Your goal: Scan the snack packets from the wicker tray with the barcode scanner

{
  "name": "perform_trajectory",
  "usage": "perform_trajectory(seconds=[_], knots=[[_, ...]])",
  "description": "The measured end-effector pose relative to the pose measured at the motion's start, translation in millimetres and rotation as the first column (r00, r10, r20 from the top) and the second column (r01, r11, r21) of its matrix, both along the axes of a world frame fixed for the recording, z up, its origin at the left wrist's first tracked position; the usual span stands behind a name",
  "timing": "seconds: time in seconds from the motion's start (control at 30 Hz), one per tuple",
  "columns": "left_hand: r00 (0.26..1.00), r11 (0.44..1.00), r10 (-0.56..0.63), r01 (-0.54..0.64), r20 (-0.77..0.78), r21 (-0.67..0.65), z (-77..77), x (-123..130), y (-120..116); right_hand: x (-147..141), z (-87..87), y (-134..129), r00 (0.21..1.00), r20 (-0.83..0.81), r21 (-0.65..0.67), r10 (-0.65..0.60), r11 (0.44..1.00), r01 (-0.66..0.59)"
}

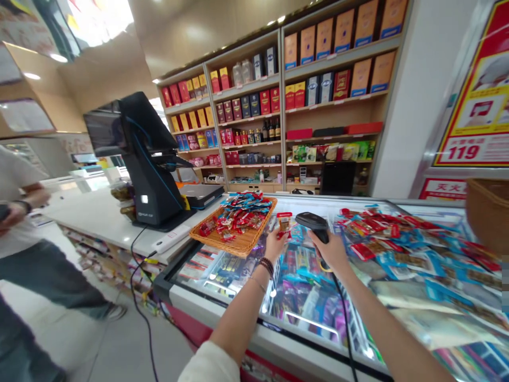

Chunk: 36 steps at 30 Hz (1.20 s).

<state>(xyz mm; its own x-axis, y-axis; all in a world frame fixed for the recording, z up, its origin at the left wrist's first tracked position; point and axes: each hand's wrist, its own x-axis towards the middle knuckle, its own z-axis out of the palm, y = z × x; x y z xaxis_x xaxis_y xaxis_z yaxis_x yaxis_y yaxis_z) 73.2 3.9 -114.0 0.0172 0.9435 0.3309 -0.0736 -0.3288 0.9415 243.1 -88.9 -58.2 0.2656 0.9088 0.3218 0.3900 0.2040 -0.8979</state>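
Note:
My left hand (276,244), with a dark beaded bracelet at the wrist, pinches a small red snack packet (284,223) above the glass freezer top (222,289). Wrapped round the handle of a black barcode scanner (314,220) is my right hand (332,252); the scanner's head points left, toward the packet. A cable hangs from it over the freezer's front edge. Left of my left hand, a wicker basket (238,245) holds red and blue packets (244,209). More red and blue packets (382,233) lie loose on the glass at the right.
A black checkout terminal (149,164) stands on the white counter (83,212) at the left. Cables (137,297) hang below it. One person (24,212) is at the far left. A brown basket (489,217) sits at the right edge. Shelves (254,119) of boxes line the back.

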Motion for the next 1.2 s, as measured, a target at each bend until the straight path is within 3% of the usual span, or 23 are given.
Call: perform_trajectory(seconds=[0.13,0.43,0.73,0.97,1.2], knots=[[0.999,0.999,0.025,-0.024,0.037,-0.044,-9.4,-5,1,-11,0.3,-6,0.998,0.041,-0.02,0.038,0.999,-0.037],[0.995,0.994,0.016,-0.006,0.099,-0.107,-2.4,-5,-2,-16,-3.4,-6,0.991,0.124,-0.086,0.052,0.995,-0.041],[0.997,0.993,0.062,-0.057,0.037,-0.103,3.3,-6,-8,-18,-1.9,-8,0.99,0.129,-0.084,0.048,0.996,-0.037],[0.998,0.997,0.053,-0.054,-0.023,-0.05,-2.1,-7,-5,-18,1.3,-10,0.991,0.118,-0.073,0.059,0.996,-0.051],[0.989,0.983,0.144,-0.148,-0.037,-0.111,-9.3,-5,6,9,5.0,-7,0.998,0.067,-0.046,-0.015,0.999,0.018]])
